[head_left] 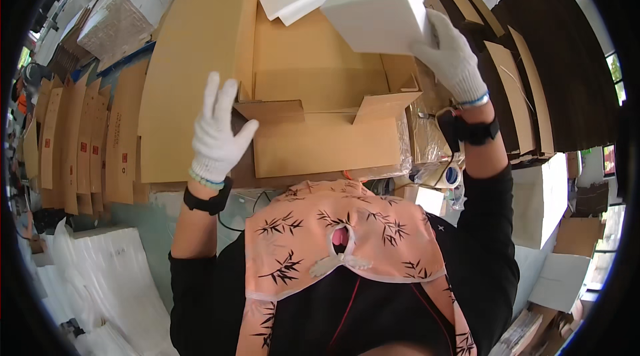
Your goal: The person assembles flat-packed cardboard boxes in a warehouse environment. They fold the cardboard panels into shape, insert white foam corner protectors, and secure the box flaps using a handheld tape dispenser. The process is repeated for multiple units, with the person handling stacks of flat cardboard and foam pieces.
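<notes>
A large brown cardboard box [320,83] lies in front of me with its flaps folded out. In a white knitted glove, my right hand [453,56] grips the right edge of a white block [383,13], which looks like foam, over the box's far right part. Behind that block a thinner white angled piece [293,3] reaches across the box's far end; the block hides part of it. My left hand [220,129], gloved too, is held with fingers spread beside the box's near left corner and holds nothing.
Flat cardboard sheets [87,136] stand on edge at the left, with more folded cardboard [517,89] at the right. A tape roll [450,176] is near the table's right front. White wrapped foam sheets [117,283] are stacked at lower left, a wrapped white stack [127,13] at far left.
</notes>
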`<state>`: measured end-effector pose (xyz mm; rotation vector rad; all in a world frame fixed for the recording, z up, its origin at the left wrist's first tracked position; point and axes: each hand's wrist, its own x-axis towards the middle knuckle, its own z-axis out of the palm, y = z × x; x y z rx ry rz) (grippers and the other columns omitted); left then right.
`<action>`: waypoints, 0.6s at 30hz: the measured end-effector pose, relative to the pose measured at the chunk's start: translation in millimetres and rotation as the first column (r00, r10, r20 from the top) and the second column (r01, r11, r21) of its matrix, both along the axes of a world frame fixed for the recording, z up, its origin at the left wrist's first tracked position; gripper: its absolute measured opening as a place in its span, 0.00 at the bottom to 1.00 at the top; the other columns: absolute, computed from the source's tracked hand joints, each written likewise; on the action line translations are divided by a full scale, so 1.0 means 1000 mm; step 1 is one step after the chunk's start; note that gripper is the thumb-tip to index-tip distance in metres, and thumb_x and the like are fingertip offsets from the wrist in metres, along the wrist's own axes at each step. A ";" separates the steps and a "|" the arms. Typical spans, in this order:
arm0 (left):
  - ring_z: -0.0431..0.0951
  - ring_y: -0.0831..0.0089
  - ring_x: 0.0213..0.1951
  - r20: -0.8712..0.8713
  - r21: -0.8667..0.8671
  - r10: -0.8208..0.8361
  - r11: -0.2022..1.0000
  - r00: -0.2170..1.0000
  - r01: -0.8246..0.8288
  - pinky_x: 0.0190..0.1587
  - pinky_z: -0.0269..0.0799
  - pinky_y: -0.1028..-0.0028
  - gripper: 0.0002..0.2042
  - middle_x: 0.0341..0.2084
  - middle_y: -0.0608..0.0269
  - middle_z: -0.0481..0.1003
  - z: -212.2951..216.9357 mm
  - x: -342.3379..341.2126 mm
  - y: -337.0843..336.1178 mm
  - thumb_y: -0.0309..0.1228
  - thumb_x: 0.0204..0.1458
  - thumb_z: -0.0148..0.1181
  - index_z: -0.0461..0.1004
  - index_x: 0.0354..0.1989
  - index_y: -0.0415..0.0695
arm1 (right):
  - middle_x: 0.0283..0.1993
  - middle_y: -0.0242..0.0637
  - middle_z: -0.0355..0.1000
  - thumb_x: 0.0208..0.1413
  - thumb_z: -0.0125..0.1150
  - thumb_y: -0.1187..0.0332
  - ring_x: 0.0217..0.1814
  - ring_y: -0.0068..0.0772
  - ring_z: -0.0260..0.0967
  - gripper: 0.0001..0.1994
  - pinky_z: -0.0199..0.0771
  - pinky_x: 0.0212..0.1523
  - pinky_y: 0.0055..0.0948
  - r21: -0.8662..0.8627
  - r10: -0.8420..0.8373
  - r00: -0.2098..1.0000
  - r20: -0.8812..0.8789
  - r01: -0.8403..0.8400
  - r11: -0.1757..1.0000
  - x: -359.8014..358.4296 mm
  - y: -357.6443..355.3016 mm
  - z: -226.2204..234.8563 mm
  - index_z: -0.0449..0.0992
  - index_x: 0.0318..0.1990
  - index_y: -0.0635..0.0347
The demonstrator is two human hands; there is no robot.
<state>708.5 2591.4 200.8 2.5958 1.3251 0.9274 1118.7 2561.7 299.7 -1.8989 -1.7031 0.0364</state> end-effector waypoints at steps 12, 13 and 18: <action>0.75 0.48 0.56 -0.263 -0.313 0.585 0.701 0.767 -0.641 0.55 0.73 0.61 0.35 0.71 0.43 0.51 -0.025 -0.058 -0.104 0.32 0.49 0.65 0.60 0.67 0.40 | 0.44 0.49 0.77 0.55 0.60 0.59 0.48 0.51 0.77 0.18 0.78 0.46 0.43 -0.393 0.435 0.755 0.492 -0.253 0.884 -0.018 0.207 -0.185 0.73 0.48 0.60; 0.75 0.48 0.56 -0.286 -0.309 0.614 0.668 0.736 -0.677 0.55 0.73 0.61 0.35 0.71 0.43 0.52 -0.023 -0.055 -0.108 0.32 0.49 0.65 0.60 0.67 0.40 | 0.43 0.49 0.78 0.55 0.60 0.60 0.47 0.51 0.77 0.17 0.78 0.46 0.44 -0.417 0.476 0.755 0.452 -0.293 0.860 -0.021 0.207 -0.183 0.73 0.47 0.60; 0.71 0.45 0.59 -0.259 -0.314 0.615 0.675 0.745 -0.667 0.57 0.71 0.57 0.34 0.70 0.42 0.54 -0.016 -0.036 -0.094 0.36 0.48 0.67 0.63 0.65 0.42 | 0.40 0.49 0.79 0.52 0.59 0.64 0.44 0.51 0.78 0.14 0.78 0.45 0.45 -0.554 0.598 0.729 0.332 -0.362 0.749 -0.008 0.199 -0.142 0.76 0.44 0.59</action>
